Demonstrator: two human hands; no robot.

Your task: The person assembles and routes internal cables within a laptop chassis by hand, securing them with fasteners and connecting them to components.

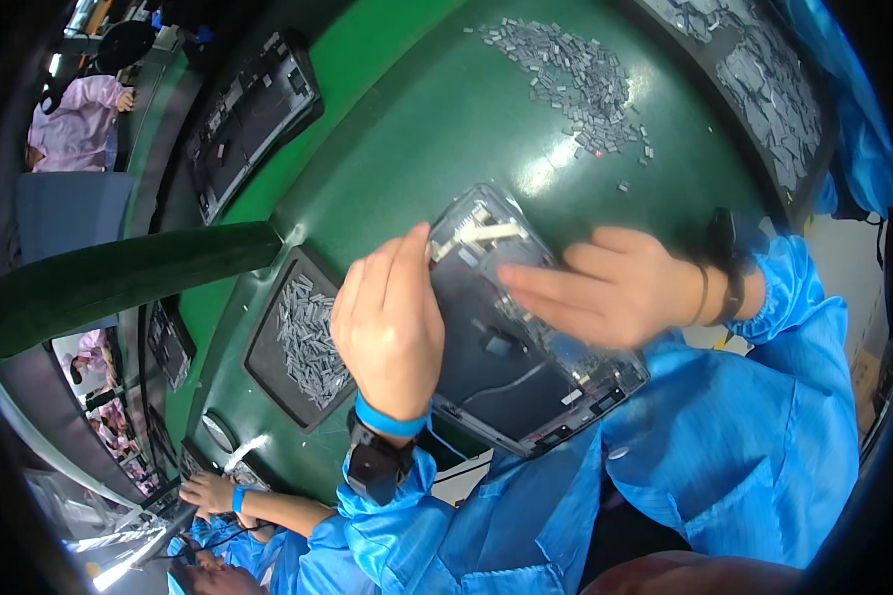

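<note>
An opened tablet housing lies tilted in front of me, its inside facing up. A circuit board, a pale strip and a thin cable show in it. Along its left rim, my left hand grips the housing with curled fingers, the thumb largely hidden. My right hand is over the board on the right side, slightly blurred. Its fingers point left, stretched out, the tips at or just above the inner parts; I cannot tell whether they touch. Nothing shows in its fingers.
Small grey pieces lie piled on the green table. A black tray holds more; another tray holds grey flakes. A green bar crosses at left. Another opened device lies beyond. A co-worker's hand is at lower left.
</note>
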